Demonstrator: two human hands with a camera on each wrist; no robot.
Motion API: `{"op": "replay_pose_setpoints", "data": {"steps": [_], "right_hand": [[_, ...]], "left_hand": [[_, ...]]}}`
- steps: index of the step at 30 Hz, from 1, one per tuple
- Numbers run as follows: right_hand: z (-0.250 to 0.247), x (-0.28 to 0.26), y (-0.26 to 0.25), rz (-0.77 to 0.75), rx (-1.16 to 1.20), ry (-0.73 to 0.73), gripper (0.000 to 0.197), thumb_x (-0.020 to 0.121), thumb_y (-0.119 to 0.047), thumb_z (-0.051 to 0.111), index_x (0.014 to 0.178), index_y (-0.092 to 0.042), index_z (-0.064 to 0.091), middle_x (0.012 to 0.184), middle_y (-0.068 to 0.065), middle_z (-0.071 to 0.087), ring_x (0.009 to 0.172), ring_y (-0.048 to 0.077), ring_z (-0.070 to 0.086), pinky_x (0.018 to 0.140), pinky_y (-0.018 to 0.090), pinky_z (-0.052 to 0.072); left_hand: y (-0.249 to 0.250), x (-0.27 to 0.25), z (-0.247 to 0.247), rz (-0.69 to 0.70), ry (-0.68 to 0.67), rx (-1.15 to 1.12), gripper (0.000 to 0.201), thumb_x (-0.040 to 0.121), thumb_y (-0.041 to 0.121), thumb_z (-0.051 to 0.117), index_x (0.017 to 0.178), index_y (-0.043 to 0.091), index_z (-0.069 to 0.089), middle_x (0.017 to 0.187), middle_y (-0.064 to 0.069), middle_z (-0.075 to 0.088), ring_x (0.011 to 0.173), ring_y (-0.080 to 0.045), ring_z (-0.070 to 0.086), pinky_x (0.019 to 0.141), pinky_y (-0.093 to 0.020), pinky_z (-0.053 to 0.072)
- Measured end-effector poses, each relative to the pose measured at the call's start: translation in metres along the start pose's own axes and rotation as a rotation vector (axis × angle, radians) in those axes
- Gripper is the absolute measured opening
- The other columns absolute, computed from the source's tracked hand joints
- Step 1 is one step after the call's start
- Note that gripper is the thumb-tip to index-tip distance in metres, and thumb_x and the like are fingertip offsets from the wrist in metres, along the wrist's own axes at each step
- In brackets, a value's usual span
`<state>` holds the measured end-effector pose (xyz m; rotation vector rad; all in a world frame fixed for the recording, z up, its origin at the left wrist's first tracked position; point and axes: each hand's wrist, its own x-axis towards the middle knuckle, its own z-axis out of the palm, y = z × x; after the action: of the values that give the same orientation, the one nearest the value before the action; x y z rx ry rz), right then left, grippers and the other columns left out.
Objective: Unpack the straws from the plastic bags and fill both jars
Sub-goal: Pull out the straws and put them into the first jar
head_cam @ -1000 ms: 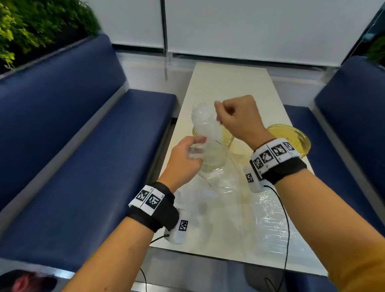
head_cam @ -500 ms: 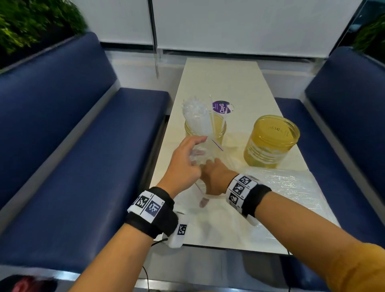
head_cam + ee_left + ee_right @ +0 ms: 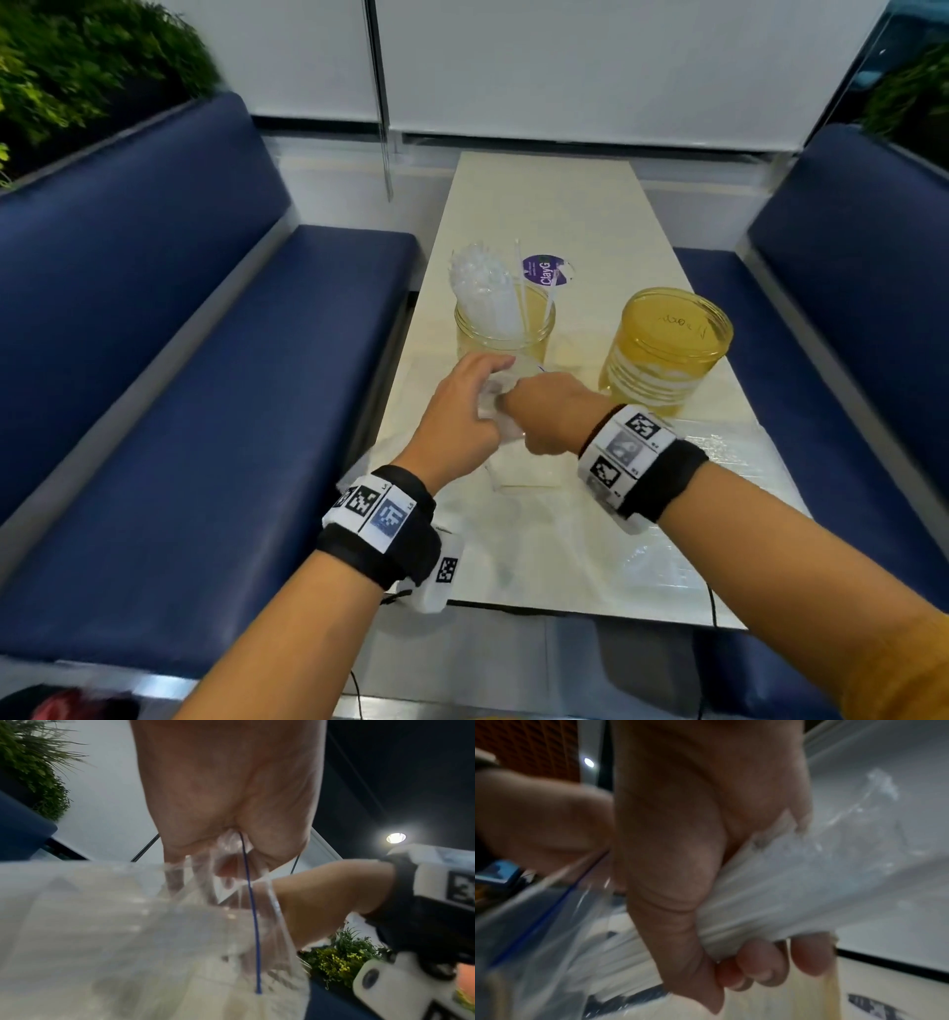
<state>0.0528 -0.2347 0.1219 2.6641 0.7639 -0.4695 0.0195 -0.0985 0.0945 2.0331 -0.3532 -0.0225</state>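
Two yellow-tinted glass jars stand on the pale table [image 3: 539, 205]. The left jar [image 3: 506, 336] holds a bunch of white straws [image 3: 482, 293] standing upright. The right jar [image 3: 667, 354] shows no straws. Just in front of the left jar my left hand [image 3: 470, 411] pinches the mouth of a clear zip bag [image 3: 518, 465], whose blue zip line [image 3: 253, 912] shows in the left wrist view. My right hand [image 3: 542, 411] reaches into that bag, and its fingers [image 3: 762, 969] curl round a bundle of white straws [image 3: 782, 892].
A second clear plastic bag [image 3: 719, 519] lies flat on the table at the right, near the front edge. A round purple label [image 3: 544, 270] lies behind the left jar. Blue padded benches [image 3: 205, 385] flank the table on both sides.
My right hand came down from above the left jar, where straws now stand, to the bag beside my left hand and closed round another bundle. The left hand stayed on the bag.
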Motion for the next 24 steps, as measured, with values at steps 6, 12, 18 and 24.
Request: {"op": "replay_pose_setpoints", "data": {"steps": [6, 12, 18, 24], "right_hand": [[-0.015, -0.042, 0.053, 0.087, 0.214, 0.103, 0.027, 0.087, -0.017, 0.062, 0.108, -0.032, 0.057, 0.081, -0.010, 0.051, 0.078, 0.016, 0.056, 0.067, 0.029, 0.044], [0.003, -0.074, 0.108, 0.090, 0.649, 0.067, 0.024, 0.082, -0.011, 0.071, 0.092, -0.029, 0.058, 0.081, -0.008, 0.063, 0.071, 0.013, 0.061, 0.061, 0.023, 0.046], [-0.012, -0.052, 0.116, 0.007, 1.192, 0.544, 0.013, 0.092, -0.011, 0.068, 0.088, -0.015, 0.056, 0.063, -0.005, 0.062, 0.054, 0.012, 0.056, 0.059, 0.026, 0.050], [-0.047, 0.022, 0.103, 0.015, 1.599, 1.002, 0.018, 0.095, -0.017, 0.066, 0.100, -0.010, 0.051, 0.075, 0.008, 0.055, 0.061, 0.019, 0.055, 0.062, 0.034, 0.053]], "left_hand": [[-0.004, 0.006, -0.009, -0.080, 0.149, 0.073, 0.066, 0.076, -0.014, 0.058, 0.135, 0.017, 0.056, 0.135, 0.003, 0.054, 0.121, -0.013, 0.051, 0.104, -0.029, 0.045], [-0.007, 0.010, -0.022, -0.115, 0.206, -0.062, 0.067, 0.078, -0.018, 0.046, 0.135, 0.015, 0.055, 0.134, 0.005, 0.056, 0.118, -0.012, 0.058, 0.080, -0.010, 0.049], [0.004, 0.013, 0.000, -0.084, 0.116, -0.153, 0.061, 0.078, -0.002, 0.056, 0.136, 0.016, 0.055, 0.134, 0.004, 0.057, 0.115, -0.013, 0.061, 0.088, -0.017, 0.048], [0.011, 0.006, 0.039, 0.002, -0.081, 0.077, 0.057, 0.088, 0.010, 0.061, 0.144, 0.016, 0.049, 0.143, 0.000, 0.047, 0.128, -0.013, 0.049, 0.107, -0.022, 0.036]]}}
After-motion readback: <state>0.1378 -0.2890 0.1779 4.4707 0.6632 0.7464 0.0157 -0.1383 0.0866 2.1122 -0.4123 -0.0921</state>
